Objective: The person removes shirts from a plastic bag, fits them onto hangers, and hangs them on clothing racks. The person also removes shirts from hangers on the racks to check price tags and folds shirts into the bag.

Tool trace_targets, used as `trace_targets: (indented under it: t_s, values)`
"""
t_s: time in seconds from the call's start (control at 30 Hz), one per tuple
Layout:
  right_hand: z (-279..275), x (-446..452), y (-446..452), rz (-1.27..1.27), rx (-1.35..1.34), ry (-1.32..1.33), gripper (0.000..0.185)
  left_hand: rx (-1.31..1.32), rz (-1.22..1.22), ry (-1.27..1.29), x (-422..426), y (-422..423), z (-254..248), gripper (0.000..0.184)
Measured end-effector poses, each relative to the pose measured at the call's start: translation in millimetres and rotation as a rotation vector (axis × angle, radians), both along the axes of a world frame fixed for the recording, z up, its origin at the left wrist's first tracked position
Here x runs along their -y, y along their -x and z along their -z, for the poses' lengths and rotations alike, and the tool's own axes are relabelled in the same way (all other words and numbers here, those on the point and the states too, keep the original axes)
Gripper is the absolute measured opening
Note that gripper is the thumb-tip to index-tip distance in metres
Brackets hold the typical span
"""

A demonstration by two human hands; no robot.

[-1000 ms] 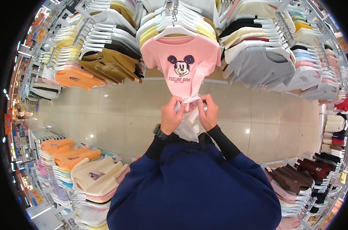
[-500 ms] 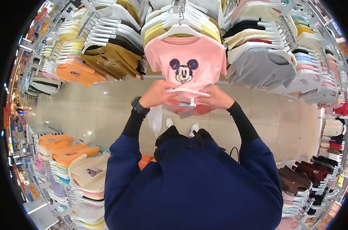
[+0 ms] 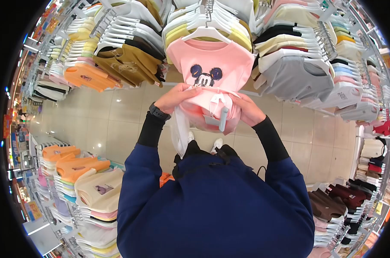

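Note:
A pink T-shirt (image 3: 216, 53) with a cartoon mouse print hangs on a white hanger (image 3: 206, 33) at the front of the middle rack. Below the print, pink cloth (image 3: 195, 105) is stretched between my hands, its upper edge covering the mouse's lower face. Whether this is the shirt's turned-up hem or a second garment, I cannot tell. My left hand (image 3: 173, 98) pinches one end of that edge, and my right hand (image 3: 249, 109) the other. A white label (image 3: 217, 102) and a grey tag (image 3: 223, 119) dangle there. Beneath my left hand hangs a whitish translucent plastic bag (image 3: 180, 133).
Brown shirts (image 3: 128, 64) hang to the left, grey shirts (image 3: 298, 75) to the right. Behind me are racks with orange shirts (image 3: 81, 167) and dark brown shirts (image 3: 328, 204). Tiled floor (image 3: 117, 112) runs between the racks.
The cloth edge between my hands has risen over the lower part of the mouse print. The label and grey tag now show more plainly. My left hand has moved up slightly.

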State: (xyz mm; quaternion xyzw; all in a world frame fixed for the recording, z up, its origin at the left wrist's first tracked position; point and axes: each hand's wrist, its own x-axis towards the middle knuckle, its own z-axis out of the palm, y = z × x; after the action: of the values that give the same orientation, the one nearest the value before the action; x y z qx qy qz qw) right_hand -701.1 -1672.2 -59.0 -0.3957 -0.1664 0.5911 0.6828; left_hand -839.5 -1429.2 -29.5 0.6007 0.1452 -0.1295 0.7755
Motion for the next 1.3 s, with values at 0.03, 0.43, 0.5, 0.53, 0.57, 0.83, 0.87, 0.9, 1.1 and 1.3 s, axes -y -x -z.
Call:
trace_targets:
  t_s: [0.03,0.43,0.5,0.53,0.57,0.83,0.87,0.9,1.1,1.3]
  values:
    - [3,1,1,0.005,0.008,0.001,0.043,-0.008,0.004,-0.011,0,0,2,0.035]
    - [-1,36,11,0.091,-0.031,-0.035,0.046,0.421,-0.062,-0.554,59,17,11,0.036]
    - [-14,44,17,0.066,-0.052,-0.045,0.047,0.377,-0.215,-0.726,69,19,55,0.032]
    - [-5,50,17,0.008,-0.048,-0.080,0.048,0.404,-0.291,-0.764,78,21,64,0.029]
    - [-7,54,19,-0.019,-0.005,-0.083,0.047,0.390,-0.327,-0.795,82,24,77,0.028]
    - [-16,92,35,0.088,0.073,-0.110,0.052,0.184,-0.558,-0.873,78,45,172,0.015]
    - [-25,94,37,0.119,0.066,-0.126,0.053,0.132,-0.590,-0.854,76,46,180,0.013]
    - [-29,97,38,0.151,0.057,-0.139,0.053,0.199,-0.605,-0.849,74,46,188,0.011]
    - [-31,100,37,0.386,-0.077,-0.190,0.065,0.228,-0.530,-0.264,79,40,184,0.007]
    - [-27,106,21,0.509,-0.227,-0.411,0.055,0.479,-0.482,-0.347,97,56,125,0.025]
